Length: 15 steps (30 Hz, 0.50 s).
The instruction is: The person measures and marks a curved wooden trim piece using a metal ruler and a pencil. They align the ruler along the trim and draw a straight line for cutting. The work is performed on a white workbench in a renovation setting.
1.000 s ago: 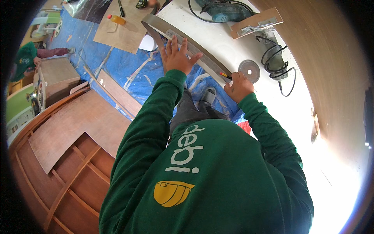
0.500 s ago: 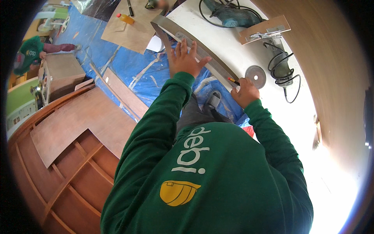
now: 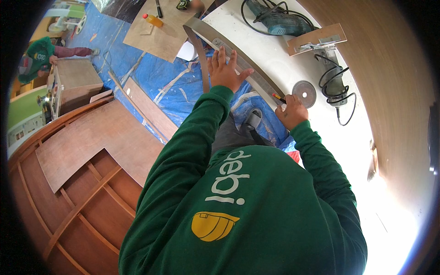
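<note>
My left hand (image 3: 228, 72) rests with spread fingers across a long grey-brown strip (image 3: 262, 81) along the white bench's near edge (image 3: 275, 64). A second, narrow length (image 3: 200, 52) angles down from its far end. My right hand (image 3: 293, 113) grips a yellow-and-red pencil (image 3: 278, 98) at the strip's right end; the pencil's tip is too small to make out. Beside that hand lies a grey disc (image 3: 304, 87) with a centre hole. A cord-wrapped grey power tool (image 3: 336, 87), a teal power tool (image 3: 285, 26) and a small wooden board with metal fittings (image 3: 297, 46) lie farther right.
A plywood sheet (image 3: 142, 41) holds an orange bottle (image 3: 155, 20). Blue sheeting (image 3: 119, 50) covers the floor. At upper left a co-worker in green (image 3: 34, 59) is beside a wooden box (image 3: 78, 85). A ribbed wooden panel (image 3: 50, 197) stands lower left, a tall panel (image 3: 385, 91) right.
The whole scene has shifted slightly right and downward in the view. My hands stay on the strip, the left spread and the right holding the pencil, with little movement relative to it.
</note>
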Tool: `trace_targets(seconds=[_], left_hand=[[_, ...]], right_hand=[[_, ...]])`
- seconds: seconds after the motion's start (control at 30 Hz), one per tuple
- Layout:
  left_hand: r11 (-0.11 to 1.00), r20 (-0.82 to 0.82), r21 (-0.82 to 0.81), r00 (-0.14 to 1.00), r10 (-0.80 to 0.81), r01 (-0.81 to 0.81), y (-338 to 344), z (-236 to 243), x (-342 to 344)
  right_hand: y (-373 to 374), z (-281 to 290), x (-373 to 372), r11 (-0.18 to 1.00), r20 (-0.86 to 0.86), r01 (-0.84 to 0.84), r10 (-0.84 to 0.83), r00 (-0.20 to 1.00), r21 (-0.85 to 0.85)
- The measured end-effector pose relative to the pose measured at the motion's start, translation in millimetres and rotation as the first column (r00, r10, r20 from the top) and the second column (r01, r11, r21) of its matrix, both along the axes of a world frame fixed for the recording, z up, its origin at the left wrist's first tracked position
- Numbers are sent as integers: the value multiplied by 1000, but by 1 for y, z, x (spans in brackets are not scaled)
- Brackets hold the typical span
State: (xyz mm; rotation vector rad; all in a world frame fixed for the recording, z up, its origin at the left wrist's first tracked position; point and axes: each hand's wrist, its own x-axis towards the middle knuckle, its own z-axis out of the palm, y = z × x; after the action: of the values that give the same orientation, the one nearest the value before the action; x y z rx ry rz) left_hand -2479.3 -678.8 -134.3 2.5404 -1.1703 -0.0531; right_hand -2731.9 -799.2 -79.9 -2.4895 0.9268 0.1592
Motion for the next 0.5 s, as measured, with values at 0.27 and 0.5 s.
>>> trace_targets(seconds=[0.27, 0.5], left_hand=[[996, 41, 86, 999, 4, -7, -3, 10, -5], [984, 27, 176, 999, -26, 21, -5, 20, -6]], right_hand=[[-11, 19, -8, 999, 262, -4, 14, 965, -41], [-35, 66, -29, 861, 596, 313, -505, 624, 401]])
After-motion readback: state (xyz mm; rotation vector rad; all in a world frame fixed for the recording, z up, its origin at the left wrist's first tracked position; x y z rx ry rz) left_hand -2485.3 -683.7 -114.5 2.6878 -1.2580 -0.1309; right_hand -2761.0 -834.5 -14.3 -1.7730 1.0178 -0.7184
